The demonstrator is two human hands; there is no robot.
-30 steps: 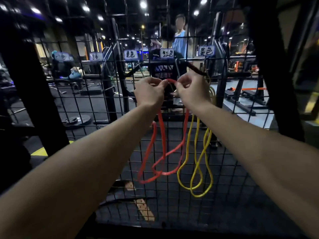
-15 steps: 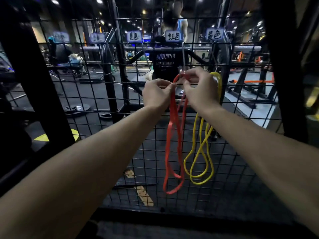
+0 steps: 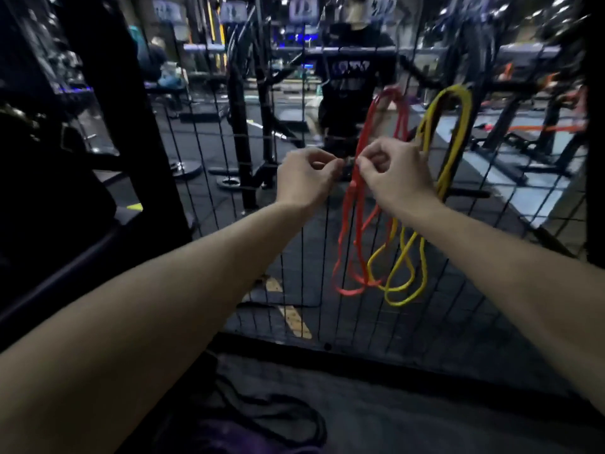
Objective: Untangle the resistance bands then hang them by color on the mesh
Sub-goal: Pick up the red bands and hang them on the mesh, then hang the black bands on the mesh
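Both hands by red band [image 3: 357, 204] (hung), yellow band [image 3: 438, 178] beside

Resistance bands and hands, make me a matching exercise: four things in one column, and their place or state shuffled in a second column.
Column one:
1. red band
2. yellow band
3. dark bands
4. left hand

Column two:
A. heaped on the floor, near the bottom edge
B. hangs on the mesh, furthest right
C. curled, left of the red loops
D. hangs on the mesh, right hand at it

Pairs: 1-D, 2-B, 3-A, 4-C
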